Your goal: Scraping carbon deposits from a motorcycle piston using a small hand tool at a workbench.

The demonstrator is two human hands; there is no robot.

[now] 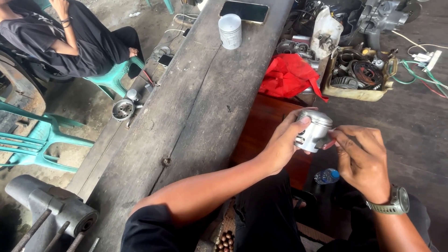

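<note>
While left hand (284,142) grips piston (313,130), right hand (361,156) touches it.

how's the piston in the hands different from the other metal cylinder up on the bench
The held piston is gripped by the left hand, tilted, with the right hand touching its side; the ribbed cylinder stands upright, untouched, on the wooden bench beside a phone. The piston shows a side cutout; the cylinder shows stacked horizontal ridges. Both are silvery, round and of similar size.

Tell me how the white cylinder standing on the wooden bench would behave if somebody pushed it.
The white cylinder stands upright on the plank bench, so it would probably slide. Tipped over, its round side would likely roll. It looks rigid, not floppy.
</note>
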